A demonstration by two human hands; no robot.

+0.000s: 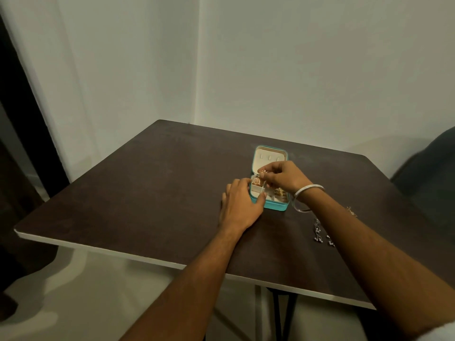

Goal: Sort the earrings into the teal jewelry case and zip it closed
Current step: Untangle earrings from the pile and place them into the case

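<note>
Right hand (283, 177) was pinching a gold earring (262, 172) between thumb and fingertips, fingers curled round it. Earring hung just off the fingertips, over the back-left compartment of the open teal case (275, 205). Directly under the pinch, in that compartment, sat another gold earring (256, 180). More gold pieces (280, 192) lay in the case's right-hand section, below the right palm.

Left hand (240, 205) rested flat on the table (147, 193) against the case's left wall, fingers fairly straight, thumb touching the near-left rim. Not curled round anything.

Case lid stood upright behind the right hand, cream lining facing the camera, zip undone.

Silver bangle (305, 196) sat on the right wrist. Silver earrings (320, 233) lay on the table beside the right forearm, well back from the pinch; one small gold piece (352, 211) on the forearm's other side, too small to make out.
</note>
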